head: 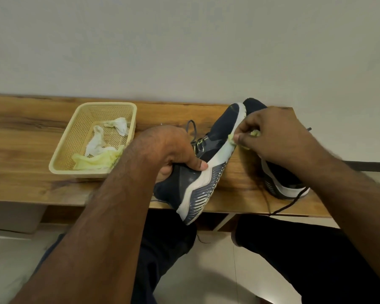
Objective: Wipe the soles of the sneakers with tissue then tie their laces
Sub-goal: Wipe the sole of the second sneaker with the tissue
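My left hand [173,152] grips a dark navy sneaker [208,163] around its heel and collar, holding it tilted on its side above the wooden table [31,137], toe toward the wall and white sole edge facing right. My right hand [270,134] pinches a small yellow-green tissue [255,134] and presses it against the white sole edge near the toe. The second sneaker [281,181] stands on the table behind my right hand, mostly hidden by it, with a dark lace trailing over the table's front edge.
A cream plastic basket [59,159] at the left of the table holds crumpled white and yellow-green tissues [101,148]. A plain wall runs close behind the table. My legs in dark trousers are below the front edge, over a pale tiled floor.
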